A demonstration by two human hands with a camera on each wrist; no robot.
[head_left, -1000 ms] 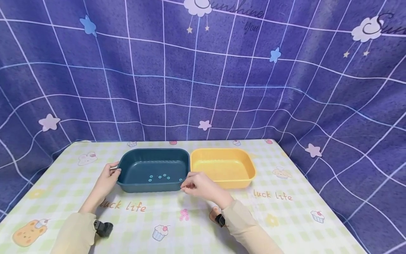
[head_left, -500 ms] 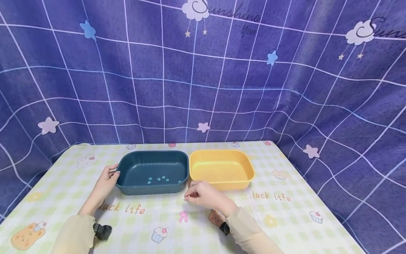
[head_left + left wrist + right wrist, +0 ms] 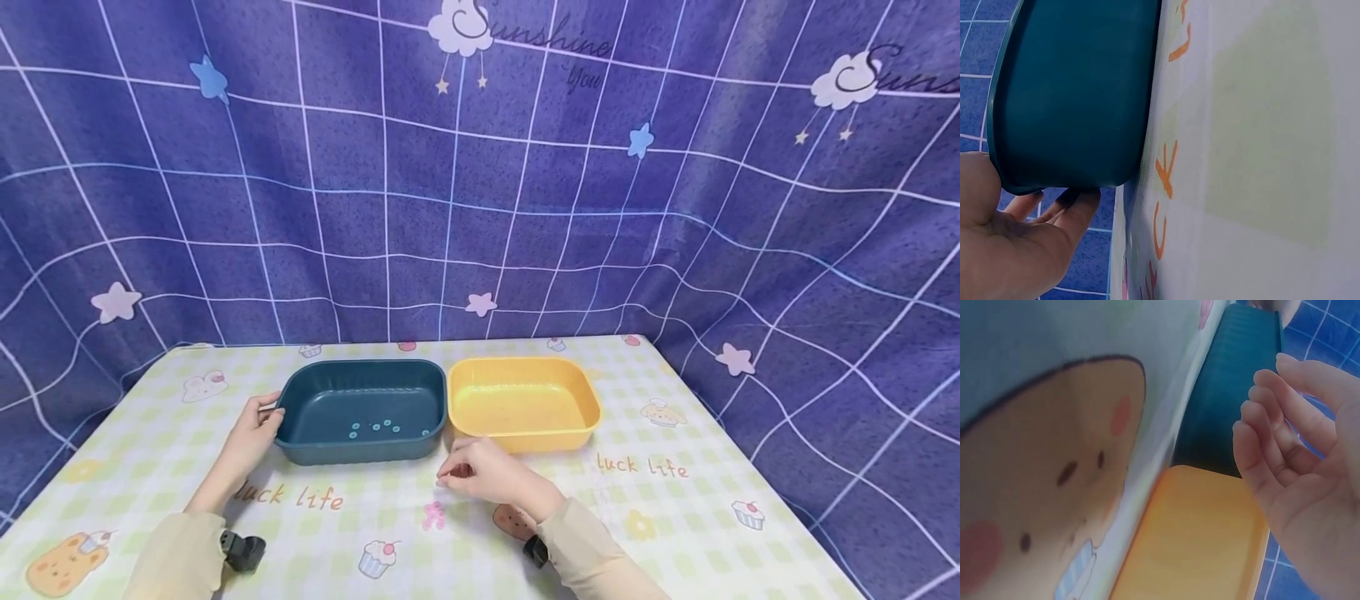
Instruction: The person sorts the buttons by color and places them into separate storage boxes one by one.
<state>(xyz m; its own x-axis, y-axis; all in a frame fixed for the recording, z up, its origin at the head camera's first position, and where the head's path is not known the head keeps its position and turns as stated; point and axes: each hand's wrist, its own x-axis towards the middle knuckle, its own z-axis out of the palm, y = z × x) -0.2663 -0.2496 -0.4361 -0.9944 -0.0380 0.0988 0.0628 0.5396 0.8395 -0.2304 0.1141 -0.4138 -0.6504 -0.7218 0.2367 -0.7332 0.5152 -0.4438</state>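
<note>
A dark teal tub (image 3: 360, 452) stands at the left, with several small light-blue rings (image 3: 377, 427) on its floor, mostly toward the front. At its left end my left hand (image 3: 251, 437) holds the rim. The left wrist view shows the thumb at the rim of the tub (image 3: 1079, 94) and the fingers (image 3: 1080, 215) bent under it. My right hand (image 3: 487, 472) hovers just in front of the seam between the teal tub and a yellow tub (image 3: 540, 440). Its fingers (image 3: 1250, 450) are loosely curled, and nothing shows between them in the right wrist view.
Both tubs stand side by side on a table with a green-and-white checked cloth (image 3: 300, 550) printed with cartoons. Behind the table hangs a purple-blue gridded curtain (image 3: 420, 225). Black wrist cameras (image 3: 242, 552) sit on both forearms.
My right hand has come away from the teal tub's front right corner, back toward me and slightly right. The left hand keeps its place on the rim, and the rings look unmoved.
</note>
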